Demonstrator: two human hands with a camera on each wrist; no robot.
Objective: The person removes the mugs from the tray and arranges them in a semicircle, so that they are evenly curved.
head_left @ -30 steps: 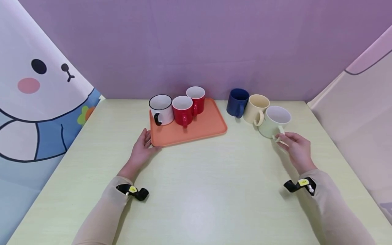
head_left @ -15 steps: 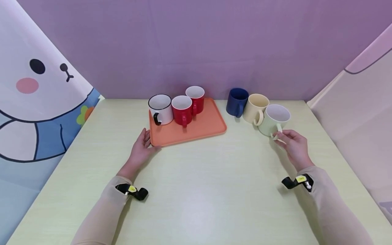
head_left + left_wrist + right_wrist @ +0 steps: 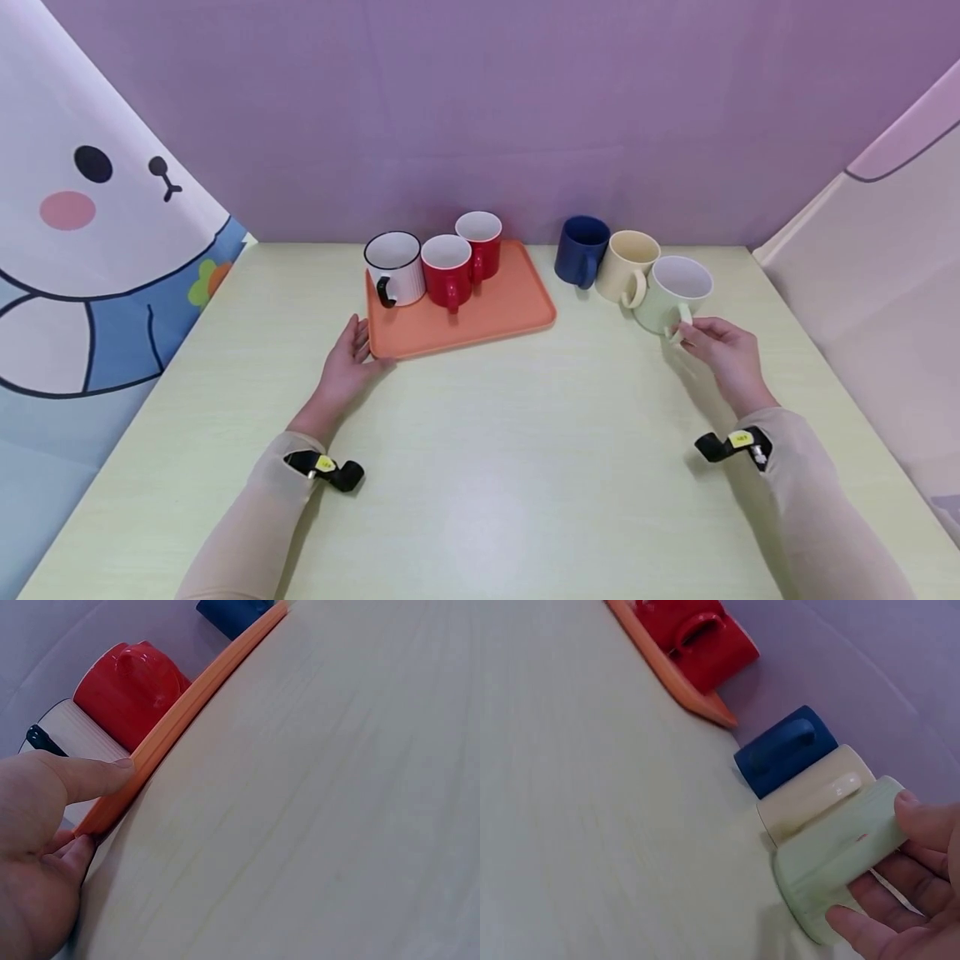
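Observation:
At the near left corner of an orange tray [image 3: 495, 321], my left hand [image 3: 348, 362] holds the edge, its thumb on the front rim [image 3: 135, 772] and its other fingers by the left side. Three mugs stand upright on the tray: a white ribbed mug [image 3: 397, 271] with black rim and handle, and two red mugs, one nearer [image 3: 444, 275] and one farther back [image 3: 487, 250]. Over on the right, my right hand [image 3: 723, 358] pinches the handle of a pale green mug [image 3: 840, 847], which is upright beside a cream mug [image 3: 622, 267].
A dark blue mug [image 3: 577, 254] stands left of the cream mug, handle facing forward. Behind everything rises a purple backdrop [image 3: 465, 125] at the back edge of the pale wooden table [image 3: 480, 458]. Printed cartoon cloth [image 3: 90, 333] hangs along the left side.
My right hand and the green mug have shifted very slightly away from me, and the mug sits close by the cream one. The left hand, the tray and its mugs stay put.

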